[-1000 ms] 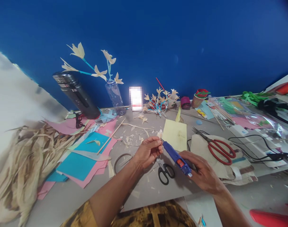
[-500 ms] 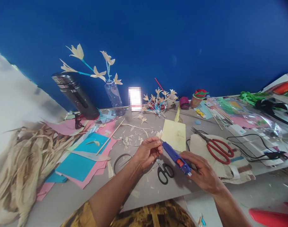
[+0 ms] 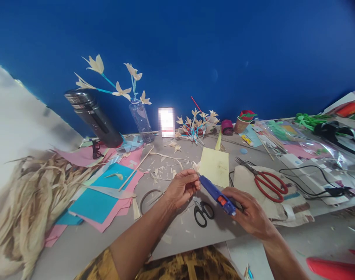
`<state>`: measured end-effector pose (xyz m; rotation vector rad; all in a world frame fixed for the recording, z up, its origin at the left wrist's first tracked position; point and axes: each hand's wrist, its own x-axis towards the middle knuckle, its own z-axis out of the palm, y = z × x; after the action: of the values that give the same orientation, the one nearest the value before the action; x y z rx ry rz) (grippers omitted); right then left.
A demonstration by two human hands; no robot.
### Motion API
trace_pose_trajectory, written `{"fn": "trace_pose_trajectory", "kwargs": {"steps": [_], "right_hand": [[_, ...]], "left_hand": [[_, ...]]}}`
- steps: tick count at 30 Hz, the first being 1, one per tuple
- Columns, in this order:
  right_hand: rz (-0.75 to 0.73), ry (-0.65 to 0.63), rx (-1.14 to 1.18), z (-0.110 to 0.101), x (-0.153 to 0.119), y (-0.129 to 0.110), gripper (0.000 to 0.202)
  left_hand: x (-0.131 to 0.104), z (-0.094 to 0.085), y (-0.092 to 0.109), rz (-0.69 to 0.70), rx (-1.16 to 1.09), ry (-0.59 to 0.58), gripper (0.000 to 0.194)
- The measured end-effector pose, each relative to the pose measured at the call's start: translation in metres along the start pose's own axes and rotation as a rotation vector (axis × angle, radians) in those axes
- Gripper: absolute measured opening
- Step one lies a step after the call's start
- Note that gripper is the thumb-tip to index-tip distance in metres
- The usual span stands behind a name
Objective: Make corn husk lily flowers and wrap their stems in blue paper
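Observation:
Between the pinched fingertips of my left hand is a small pale flower, its petals pointing up. My right hand is wrapped round a blue glue gun with an orange part. The gun's tip is at the base of the flower, close to my left fingertips; whether they touch is too small to tell. Black-handled scissors lie on the table just below my hands. A yellow paper sheet lies behind the gun.
Dried husks and blue paper lie left. A dark flask and a bottle holding flowers stand behind. Red-handled scissors on a cloth and a power strip are at right.
The small flower has tilted slightly to the left. Both hands and the glue gun are almost where they were.

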<state>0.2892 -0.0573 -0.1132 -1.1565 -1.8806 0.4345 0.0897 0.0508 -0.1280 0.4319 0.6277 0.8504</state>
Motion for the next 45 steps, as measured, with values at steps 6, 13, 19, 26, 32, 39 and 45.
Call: {"fn": "trace_pose_trajectory", "kwargs": {"steps": [6, 13, 19, 26, 32, 39, 45], "right_hand": [[0.009, 0.022, -0.016, 0.0, -0.001, 0.0, 0.036], [0.024, 0.03, -0.024, -0.001, -0.002, -0.001, 0.04], [0.016, 0.02, -0.026, -0.002, -0.003, -0.001, 0.039], [0.105, -0.017, -0.192, -0.005, -0.005, 0.014, 0.029], [0.236, -0.077, -0.591, -0.014, 0.004, 0.04, 0.032], [0.248, -0.182, -0.665, -0.01, 0.001, 0.066, 0.037], [0.167, -0.031, -0.613, 0.01, 0.016, 0.022, 0.019]], "left_hand": [[-0.001, 0.002, 0.0, -0.01, 0.001, -0.015, 0.024], [-0.003, 0.002, 0.001, -0.018, -0.003, 0.002, 0.024], [-0.002, 0.002, 0.002, -0.007, 0.015, 0.004, 0.023], [-0.001, 0.0, 0.003, 0.001, 0.044, 0.013, 0.023], [0.0, 0.0, 0.01, 0.064, 0.034, 0.037, 0.024], [0.002, -0.002, 0.026, 0.12, -0.009, 0.05, 0.023], [0.007, -0.009, 0.037, 0.175, -0.05, 0.07, 0.023]]}}
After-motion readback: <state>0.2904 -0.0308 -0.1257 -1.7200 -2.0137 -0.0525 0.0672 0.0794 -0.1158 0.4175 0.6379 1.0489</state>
